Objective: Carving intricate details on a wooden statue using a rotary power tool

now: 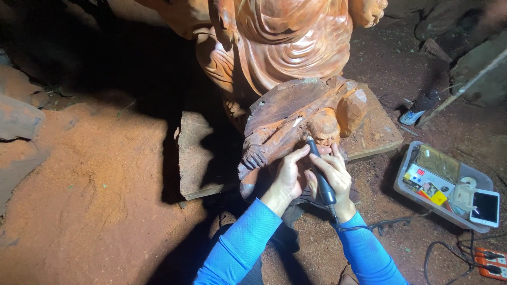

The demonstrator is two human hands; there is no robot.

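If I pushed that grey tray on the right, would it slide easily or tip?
The tray would probably slide stiffly: it sits on gritty sawdust. It looks unlikely to tip, being low and wide. The phone lying over its rim might well slip off.

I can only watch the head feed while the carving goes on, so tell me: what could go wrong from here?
1. The left hand braces the wooden carving right beside the tip of the rotary carving tool; a slip could nick its fingers.
2. The tool's cord trails over the sawdust-covered ground by the right hand; a snag could jerk the tip.
3. The phone lies on the edge of the grey tray and might slide off.
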